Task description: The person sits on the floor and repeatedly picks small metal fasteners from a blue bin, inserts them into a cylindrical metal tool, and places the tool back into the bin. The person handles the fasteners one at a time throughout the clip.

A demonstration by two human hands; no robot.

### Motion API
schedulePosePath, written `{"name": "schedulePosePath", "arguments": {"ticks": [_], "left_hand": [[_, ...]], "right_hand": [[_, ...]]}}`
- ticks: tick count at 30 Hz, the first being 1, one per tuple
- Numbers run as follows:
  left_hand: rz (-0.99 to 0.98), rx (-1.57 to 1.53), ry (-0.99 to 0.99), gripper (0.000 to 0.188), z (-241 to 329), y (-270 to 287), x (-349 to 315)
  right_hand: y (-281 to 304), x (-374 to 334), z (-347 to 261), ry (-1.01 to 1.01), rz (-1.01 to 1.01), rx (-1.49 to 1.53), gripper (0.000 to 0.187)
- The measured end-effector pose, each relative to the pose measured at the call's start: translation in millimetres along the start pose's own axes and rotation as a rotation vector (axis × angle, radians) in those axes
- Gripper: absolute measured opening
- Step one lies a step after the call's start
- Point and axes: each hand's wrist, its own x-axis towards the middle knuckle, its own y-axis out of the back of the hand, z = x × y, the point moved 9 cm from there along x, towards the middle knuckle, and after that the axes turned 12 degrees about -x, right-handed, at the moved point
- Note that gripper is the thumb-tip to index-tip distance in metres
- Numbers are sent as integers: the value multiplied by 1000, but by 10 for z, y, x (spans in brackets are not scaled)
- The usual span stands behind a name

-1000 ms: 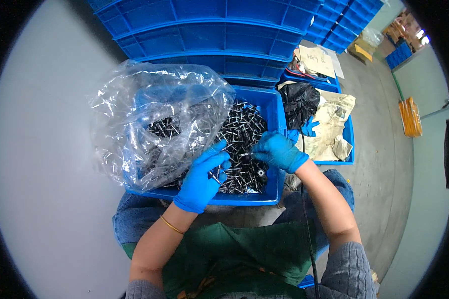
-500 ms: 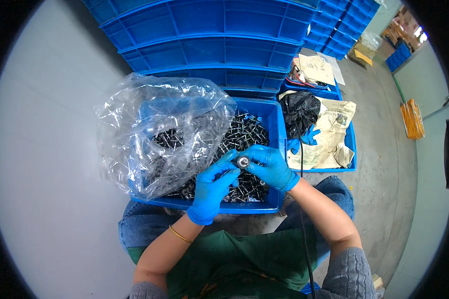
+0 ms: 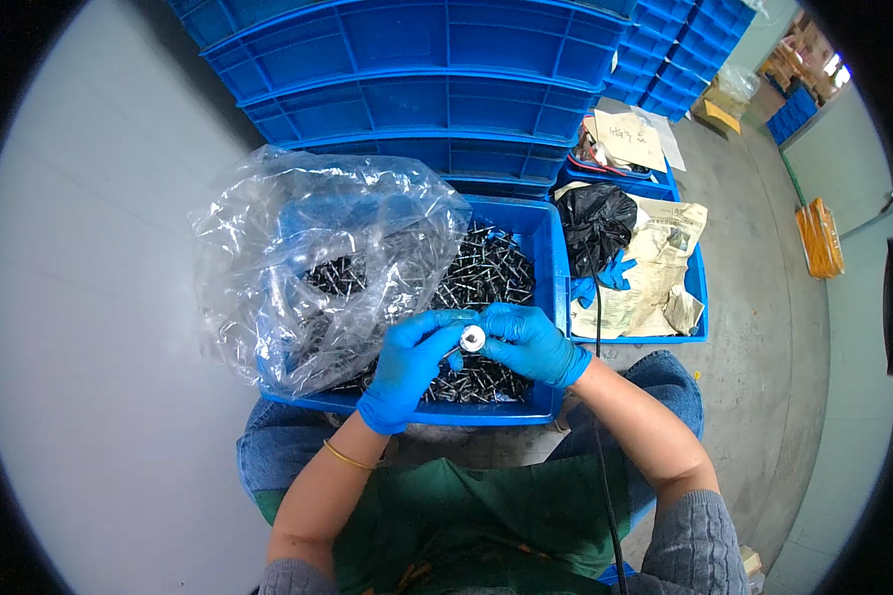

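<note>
Both hands wear blue gloves and meet over a blue plastic bin (image 3: 550, 260) resting on my lap. My left hand (image 3: 407, 365) and my right hand (image 3: 528, 343) pinch between their fingertips a small round white part (image 3: 473, 339) with a dark centre. Below them the bin holds a heap of small dark metal screws (image 3: 486, 276). A crumpled clear plastic bag (image 3: 318, 260) with more of the screws covers the bin's left half.
A second blue bin (image 3: 700, 297) to the right holds a black bag (image 3: 599, 226), crumpled paper and a spare blue glove. Stacked blue crates (image 3: 437, 89) stand behind. A thin black cable (image 3: 599, 446) runs down over my right arm. Grey concrete floor lies on both sides.
My left hand rose from the screws and joined the right hand above the bin. The small white part is now held between both hands.
</note>
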Motion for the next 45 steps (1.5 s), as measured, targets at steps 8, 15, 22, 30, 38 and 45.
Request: {"name": "schedulePosePath", "arguments": {"ticks": [8, 15, 22, 30, 38, 45], "left_hand": [[-84, 91, -20, 22, 17, -38, 32], [-109, 219, -235, 34, 193, -120, -58], [-79, 671, -558, 33, 324, -218, -134], [80, -114, -76, 24, -66, 131, 14], [-36, -845, 113, 23, -156, 164, 39], [56, -381, 56, 23, -191, 278, -12]], "right_hand": [[41, -10, -102, 76, 20, -62, 18], [84, -11, 7, 34, 90, 33, 19], [62, 3, -57, 88, 67, -114, 20], [-31, -54, 572, -364, -317, -73, 34], [-781, -651, 1239, 54, -330, -1226, 14], [-240, -148, 819, -212, -369, -531, 16]]}}
